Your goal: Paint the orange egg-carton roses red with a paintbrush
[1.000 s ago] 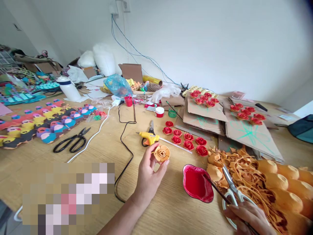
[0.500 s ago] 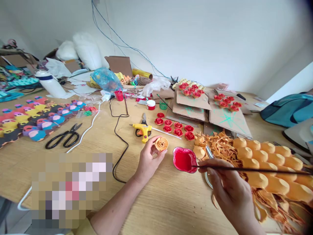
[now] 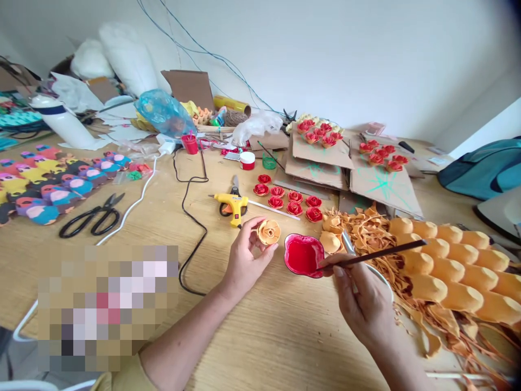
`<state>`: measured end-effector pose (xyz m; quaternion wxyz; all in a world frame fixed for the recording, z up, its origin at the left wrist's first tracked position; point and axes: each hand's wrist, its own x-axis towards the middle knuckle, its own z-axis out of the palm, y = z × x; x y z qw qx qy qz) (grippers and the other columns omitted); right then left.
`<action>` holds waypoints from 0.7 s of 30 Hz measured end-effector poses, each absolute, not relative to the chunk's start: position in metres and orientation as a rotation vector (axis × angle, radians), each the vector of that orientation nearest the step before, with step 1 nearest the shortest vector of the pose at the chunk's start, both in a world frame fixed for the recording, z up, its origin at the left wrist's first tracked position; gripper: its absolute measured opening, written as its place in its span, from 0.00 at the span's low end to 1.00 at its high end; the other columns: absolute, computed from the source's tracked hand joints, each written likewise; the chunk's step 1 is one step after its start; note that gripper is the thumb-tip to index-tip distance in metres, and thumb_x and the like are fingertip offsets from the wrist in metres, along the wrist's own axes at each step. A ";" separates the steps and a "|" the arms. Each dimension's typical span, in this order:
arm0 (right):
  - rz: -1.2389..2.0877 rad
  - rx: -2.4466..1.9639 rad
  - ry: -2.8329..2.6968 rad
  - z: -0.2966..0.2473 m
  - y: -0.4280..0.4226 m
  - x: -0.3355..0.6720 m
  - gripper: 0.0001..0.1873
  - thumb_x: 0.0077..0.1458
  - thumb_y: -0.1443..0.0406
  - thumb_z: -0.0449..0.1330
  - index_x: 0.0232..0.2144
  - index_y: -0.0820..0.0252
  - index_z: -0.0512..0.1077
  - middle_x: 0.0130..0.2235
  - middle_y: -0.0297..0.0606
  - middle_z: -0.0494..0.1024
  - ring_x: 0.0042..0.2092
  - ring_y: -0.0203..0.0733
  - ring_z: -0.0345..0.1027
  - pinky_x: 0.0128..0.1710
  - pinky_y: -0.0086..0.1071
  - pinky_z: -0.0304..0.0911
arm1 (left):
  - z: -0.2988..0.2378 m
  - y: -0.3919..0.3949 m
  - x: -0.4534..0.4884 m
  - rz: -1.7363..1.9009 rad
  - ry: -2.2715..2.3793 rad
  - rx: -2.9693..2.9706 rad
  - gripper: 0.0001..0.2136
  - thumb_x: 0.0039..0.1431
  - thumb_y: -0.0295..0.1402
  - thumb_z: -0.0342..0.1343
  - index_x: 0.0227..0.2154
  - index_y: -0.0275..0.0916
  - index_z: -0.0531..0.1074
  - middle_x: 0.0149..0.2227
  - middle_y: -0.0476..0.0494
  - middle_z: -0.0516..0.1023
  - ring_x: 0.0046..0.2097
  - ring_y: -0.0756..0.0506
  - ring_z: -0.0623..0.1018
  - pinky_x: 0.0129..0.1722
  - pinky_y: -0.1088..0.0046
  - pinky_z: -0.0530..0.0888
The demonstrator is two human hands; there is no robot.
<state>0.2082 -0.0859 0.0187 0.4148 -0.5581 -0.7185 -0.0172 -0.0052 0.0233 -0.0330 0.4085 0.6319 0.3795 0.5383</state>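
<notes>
Between the thumb and fingers of my left hand [image 3: 248, 260] is an unpainted orange paper rose [image 3: 269, 232], its petals facing up. My right hand [image 3: 364, 298] pinches a dark paintbrush [image 3: 378, 252], whose tip end reaches into the right side of a dish of red paint [image 3: 303, 255]. The bristles themselves are hard to make out. Just beyond the dish lie several red-painted roses [image 3: 294, 208] on the table. A yellow glue gun [image 3: 232, 206] rests over a pair of shears [image 3: 235, 187] ahead of my left hand.
To the right sit orange egg cartons [image 3: 443, 266] and carton scraps [image 3: 366, 233]. More red roses stand on stacked cardboard [image 3: 319, 155] at the back. Black scissors [image 3: 91, 217], a white cable [image 3: 138, 201] and painted cartons [image 3: 61, 187] lie at left. A white bottle [image 3: 65, 122] stands behind them.
My right hand has tilted the paintbrush so its back end points up, with its front end still at the dish. The rose stays in my left hand. The view has shifted slightly.
</notes>
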 end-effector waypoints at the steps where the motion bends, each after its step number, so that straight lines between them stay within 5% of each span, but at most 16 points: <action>1: -0.038 -1.410 -1.814 0.018 -0.086 0.209 0.08 0.72 0.67 0.53 0.42 0.54 0.72 0.35 0.35 0.81 0.32 0.36 0.77 0.32 0.26 0.71 | -0.033 0.022 -0.005 1.362 0.968 1.609 0.23 0.58 0.31 0.65 0.56 0.41 0.70 0.50 0.40 0.82 0.44 0.45 0.83 0.41 0.72 0.81; 21: 0.114 -1.447 -1.690 0.011 -0.087 0.212 0.09 0.73 0.66 0.53 0.42 0.53 0.73 0.35 0.33 0.83 0.34 0.34 0.79 0.35 0.24 0.71 | -0.034 0.012 -0.007 1.335 1.011 1.788 0.21 0.60 0.30 0.64 0.55 0.41 0.70 0.50 0.40 0.80 0.45 0.45 0.81 0.44 0.70 0.79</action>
